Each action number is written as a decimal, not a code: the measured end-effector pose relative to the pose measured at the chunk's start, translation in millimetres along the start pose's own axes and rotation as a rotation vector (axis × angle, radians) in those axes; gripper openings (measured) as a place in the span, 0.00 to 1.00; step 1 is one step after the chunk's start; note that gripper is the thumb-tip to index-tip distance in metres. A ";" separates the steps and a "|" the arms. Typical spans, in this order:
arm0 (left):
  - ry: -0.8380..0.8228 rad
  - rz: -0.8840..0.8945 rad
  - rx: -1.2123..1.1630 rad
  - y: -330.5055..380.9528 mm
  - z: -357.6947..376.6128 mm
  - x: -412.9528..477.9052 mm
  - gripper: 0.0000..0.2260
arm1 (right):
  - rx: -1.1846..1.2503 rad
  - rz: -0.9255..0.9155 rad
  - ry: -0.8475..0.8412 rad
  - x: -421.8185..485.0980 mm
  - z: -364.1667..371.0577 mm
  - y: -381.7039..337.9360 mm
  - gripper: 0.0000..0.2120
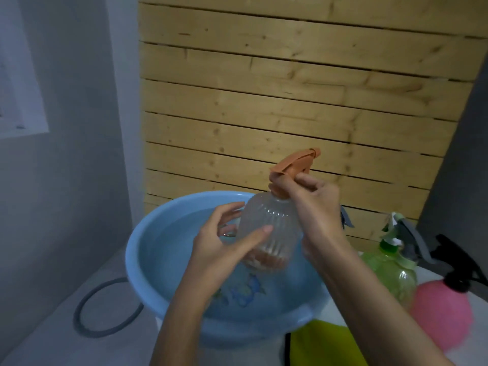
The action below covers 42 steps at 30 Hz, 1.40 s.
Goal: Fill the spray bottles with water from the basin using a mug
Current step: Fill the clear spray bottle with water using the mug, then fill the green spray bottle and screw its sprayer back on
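Left hand [224, 249] holds the clear ribbed plastic spray bottle [266, 233] by its body above the round blue plastic basin [148, 281]; right hand [311, 207] grips its orange trigger head [293, 165].

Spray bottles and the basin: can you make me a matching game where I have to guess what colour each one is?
Things:
1. basin
2. held bottle's spray head
3. bottle at the far right
4. bottle next to the basin

Colours:
a. green
b. blue
c. pink
d. orange

Right pairs: 1-b, 2-d, 3-c, 4-a
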<state>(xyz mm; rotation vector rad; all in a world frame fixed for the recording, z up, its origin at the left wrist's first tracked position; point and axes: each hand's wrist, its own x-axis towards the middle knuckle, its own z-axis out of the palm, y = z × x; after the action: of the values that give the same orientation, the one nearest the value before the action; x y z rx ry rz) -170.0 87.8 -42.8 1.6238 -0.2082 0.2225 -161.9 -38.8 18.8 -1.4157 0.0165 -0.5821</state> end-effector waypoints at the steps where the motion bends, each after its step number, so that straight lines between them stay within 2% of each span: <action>1: 0.006 -0.009 -0.021 0.0 -0.1 0.2 0.21 | -0.003 -0.006 -0.031 1.6 -10.2 -7.8 0.03; 4: 0.072 -0.025 -0.051 -3.5 1.2 1.1 0.09 | -0.064 -0.037 -0.128 3.9 -41.2 -30.5 0.02; 12: 0.148 -0.057 -0.016 -19.1 4.8 8.5 0.05 | -0.322 -0.007 -0.235 -3.2 -114.4 -59.9 0.04; 18: 0.144 0.025 0.059 -13.3 21.4 5.6 0.07 | -0.412 0.129 -0.239 -19.4 -153.4 -44.0 0.07; 22: 0.066 0.113 0.128 -0.4 38.5 -0.3 0.08 | -0.396 0.168 -0.223 -24.5 -166.9 -25.4 0.03; 24: 0.015 0.136 0.146 5.3 48.1 -3.9 0.07 | -0.385 0.188 -0.235 -25.8 -171.7 -17.8 0.04; 33: -0.123 0.221 0.283 4.7 87.8 -11.2 0.09 | -0.404 0.236 -0.226 -10.2 -178.7 11.9 0.06; 42: -0.120 0.227 0.305 -8.5 91.4 -8.6 0.09 | -0.516 0.220 -0.269 0.2 -186.4 44.0 0.05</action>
<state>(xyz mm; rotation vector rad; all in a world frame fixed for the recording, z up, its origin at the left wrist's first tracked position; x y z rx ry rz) -174.3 -2.9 -59.0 1.9182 -0.4709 0.3435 -210.4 -208.6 -55.3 -1.9549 0.1130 -0.2039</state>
